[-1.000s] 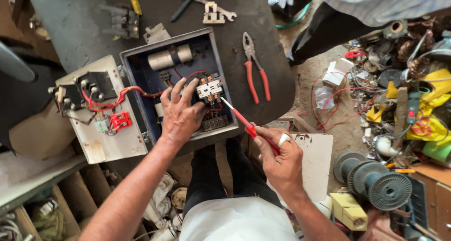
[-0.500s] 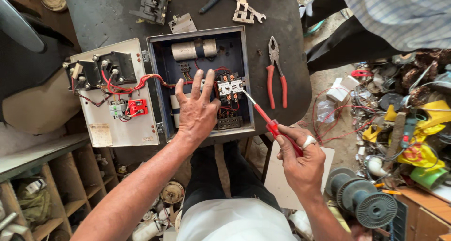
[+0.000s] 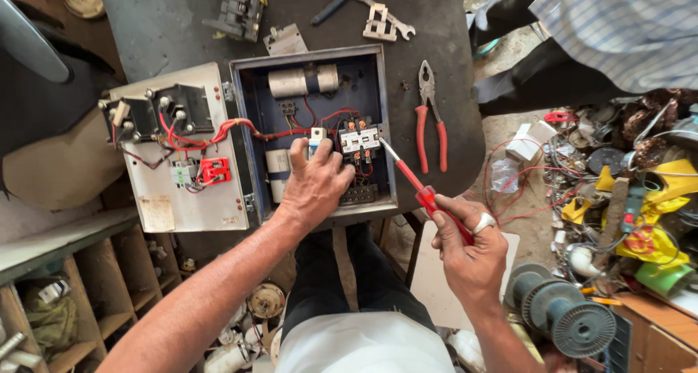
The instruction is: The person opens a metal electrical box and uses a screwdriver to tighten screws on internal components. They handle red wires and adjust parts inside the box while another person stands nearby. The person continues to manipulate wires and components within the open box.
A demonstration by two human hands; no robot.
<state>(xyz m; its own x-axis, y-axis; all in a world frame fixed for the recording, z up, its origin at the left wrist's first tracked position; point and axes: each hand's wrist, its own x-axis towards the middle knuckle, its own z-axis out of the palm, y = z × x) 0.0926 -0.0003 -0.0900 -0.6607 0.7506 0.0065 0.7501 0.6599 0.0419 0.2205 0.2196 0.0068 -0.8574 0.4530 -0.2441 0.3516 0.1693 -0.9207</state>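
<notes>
Two hands at work over an open metal box [image 3: 243,111] on a dark table [image 3: 167,24]. Left hand [image 3: 314,187] lying flat inside the box, fingers spread a little, not wrapped around anything, fingertips touching a small white part [image 3: 317,136] and the wires beside it. Right hand [image 3: 472,253] closed tight around the red handle of a screwdriver [image 3: 416,185], ring on one finger. Screwdriver slanted up and to the left, its metal tip right at the edge of the white and black switch block [image 3: 359,140] in the middle of the box. Whether the tip touches a screw: cannot tell.

Box blue inside, with a silver tube part [image 3: 304,81] near the top. Red wires [image 3: 240,128] running from the box over to the open white door [image 3: 178,191] on the left, with black knobs and a small red piece on that door.

Red-handled pliers [image 3: 429,122] lying just beside the box on the right. A wrench [image 3: 389,17] and other metal bits near the top of the table. Big grey spools [image 3: 563,311] down at the right, next to a pile of yellow and red odds and ends [image 3: 640,198]. Another person's striped sleeve [image 3: 625,31] at the top right corner.
</notes>
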